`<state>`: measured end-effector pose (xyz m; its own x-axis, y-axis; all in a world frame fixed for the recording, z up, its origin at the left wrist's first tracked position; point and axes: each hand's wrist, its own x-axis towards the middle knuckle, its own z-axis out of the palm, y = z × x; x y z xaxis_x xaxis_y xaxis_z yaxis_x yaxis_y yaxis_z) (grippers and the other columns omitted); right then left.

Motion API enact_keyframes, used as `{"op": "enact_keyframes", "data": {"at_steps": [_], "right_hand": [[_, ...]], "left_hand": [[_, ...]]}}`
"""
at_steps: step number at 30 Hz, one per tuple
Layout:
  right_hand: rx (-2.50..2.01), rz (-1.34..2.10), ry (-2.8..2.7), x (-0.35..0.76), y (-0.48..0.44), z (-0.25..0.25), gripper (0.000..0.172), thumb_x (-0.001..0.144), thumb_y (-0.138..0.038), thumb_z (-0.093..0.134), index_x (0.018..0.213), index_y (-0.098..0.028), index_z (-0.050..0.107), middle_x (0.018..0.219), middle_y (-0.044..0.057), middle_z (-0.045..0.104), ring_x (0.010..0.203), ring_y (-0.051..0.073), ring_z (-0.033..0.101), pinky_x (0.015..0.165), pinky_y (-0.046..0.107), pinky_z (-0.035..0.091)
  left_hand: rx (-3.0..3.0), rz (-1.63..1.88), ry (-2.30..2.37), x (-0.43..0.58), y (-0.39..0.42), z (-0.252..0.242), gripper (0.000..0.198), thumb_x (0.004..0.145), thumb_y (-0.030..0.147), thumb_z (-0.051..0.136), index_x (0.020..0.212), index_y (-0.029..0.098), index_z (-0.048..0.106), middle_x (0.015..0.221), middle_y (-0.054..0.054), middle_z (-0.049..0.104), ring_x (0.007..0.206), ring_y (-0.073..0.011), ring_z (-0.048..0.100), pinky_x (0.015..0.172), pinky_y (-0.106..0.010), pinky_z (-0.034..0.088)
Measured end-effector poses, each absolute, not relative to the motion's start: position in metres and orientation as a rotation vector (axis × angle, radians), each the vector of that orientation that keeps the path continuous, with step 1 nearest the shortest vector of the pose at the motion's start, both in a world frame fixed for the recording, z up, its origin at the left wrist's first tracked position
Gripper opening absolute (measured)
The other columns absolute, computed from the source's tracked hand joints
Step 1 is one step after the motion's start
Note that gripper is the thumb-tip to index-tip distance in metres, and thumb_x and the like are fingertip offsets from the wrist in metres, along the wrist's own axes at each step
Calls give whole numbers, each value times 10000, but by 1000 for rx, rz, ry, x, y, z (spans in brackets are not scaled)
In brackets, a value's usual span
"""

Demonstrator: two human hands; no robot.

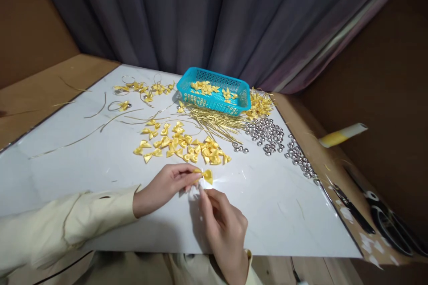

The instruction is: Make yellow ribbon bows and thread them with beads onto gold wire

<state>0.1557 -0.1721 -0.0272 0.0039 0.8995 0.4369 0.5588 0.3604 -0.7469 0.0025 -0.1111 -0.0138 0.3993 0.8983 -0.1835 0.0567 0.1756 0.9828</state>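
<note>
White tabletop (284, 236) lies beneath left fingers (186, 180) pinching a yellow bow (208, 177), right fingers (207, 209) pressed together beside it.

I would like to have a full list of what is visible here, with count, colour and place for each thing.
held bow: one, yellow, front centre
loose bows: many, yellow, mid-table
basket: one, turquoise, far side
basket bows: several, yellow, inside it
bow pile: many, yellow, right of basket
looped bows: several, yellow, far left
strands: many, gold, before basket
small pieces: many, silver, right
tube: one, yellow and white, right
black-handled tool: one, right edge
scissors: one pair, black handles, far right
scraps: several, white, lower right
table: one, white top, centre
curtain: one, dark, behind
sleeves: two, cream, bottom
left hand: one, pinching bow
right hand: one, beside bow
</note>
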Motion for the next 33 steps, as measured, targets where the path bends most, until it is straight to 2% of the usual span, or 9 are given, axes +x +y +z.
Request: {"op": "enact_keyframes", "data": {"at_steps": [4, 8, 14, 17, 19, 21, 24, 29, 33], "right_hand": [[-1346, 506, -1428, 171, -167, -14, 40, 885, -191, 533, 914, -198, 559, 747, 19, 651, 669, 116, 609, 627, 206, 464], [-1222, 1089, -1250, 175, -157, -2, 342, 900, -343, 502, 1179, -232, 338, 631, -60, 530, 557, 110, 518, 527, 205, 431], [-1102, 1603, -1174, 167, -153, -5, 507, 832, -389, 584, 1208, -239, 279, 592, -96, 458, 499, 89, 430, 516, 199, 367], [-1137, 1524, -1162, 167, -152, -9, 520, 809, -375, 608, 1190, -220, 291, 545, -110, 435, 455, 76, 370, 467, 175, 321], [-1217, 1346, -1134, 165, -153, -10, 491, 823, -356, 592, 1187, -213, 295, 520, -120, 411, 446, 72, 350, 457, 167, 314], [-1290, 1197, -1117, 160, -154, -11, 469, 843, -332, 566, 1200, -208, 289, 507, -123, 401, 443, 76, 358, 451, 164, 322], [-1322, 1115, -1156, 152, -156, -15, 470, 852, -312, 544, 1224, -195, 282, 507, -117, 410, 443, 85, 392, 448, 172, 343], [-1376, 1039, -1185, 149, -156, -22, 508, 852, -331, 541, 1260, -175, 281, 500, -112, 426, 434, 92, 407, 442, 181, 356], [-1408, 1007, -1216, 150, -155, -23, 521, 863, -334, 536, 1285, -173, 276, 492, -112, 423, 425, 91, 395, 436, 180, 338]], "left_hand": [[1230, 658, 863, -2, -106, -17, 270, 820, 396, 586, 776, 130, 583, 629, 25, 513, 560, -90, 415, 539, -208, 343], [1222, 459, 698, -3, -109, -16, 314, 800, 440, 614, 761, 130, 585, 609, 26, 505, 541, -83, 412, 529, -202, 337], [1245, 288, 568, -4, -111, -15, 328, 783, 459, 631, 784, 131, 630, 598, 32, 487, 525, -75, 385, 503, -191, 320], [1336, 336, 738, -3, -113, -17, 296, 804, 424, 604, 864, 138, 650, 564, 36, 497, 476, -74, 381, 455, -187, 305], [1553, 530, 914, -3, -117, -17, 288, 831, 384, 568, 973, 145, 643, 641, 1, 580, 495, -91, 449, 469, -199, 344], [1875, 792, 956, -3, -122, -17, 344, 824, 380, 584, 1067, 140, 621, 856, -84, 668, 669, -156, 580, 603, -248, 431], [2242, 966, 824, -4, -127, -18, 501, 763, 463, 670, 1130, 132, 595, 1060, -158, 672, 919, -259, 617, 793, -334, 423], [2287, 850, 984, -6, -124, -19, 362, 843, 453, 590, 1058, 162, 608, 959, -107, 717, 735, -196, 613, 715, -314, 398], [2344, 818, 935, -4, -123, -18, 205, 888, 325, 532, 959, 157, 624, 887, -92, 717, 770, -194, 619, 741, -319, 372]]}}
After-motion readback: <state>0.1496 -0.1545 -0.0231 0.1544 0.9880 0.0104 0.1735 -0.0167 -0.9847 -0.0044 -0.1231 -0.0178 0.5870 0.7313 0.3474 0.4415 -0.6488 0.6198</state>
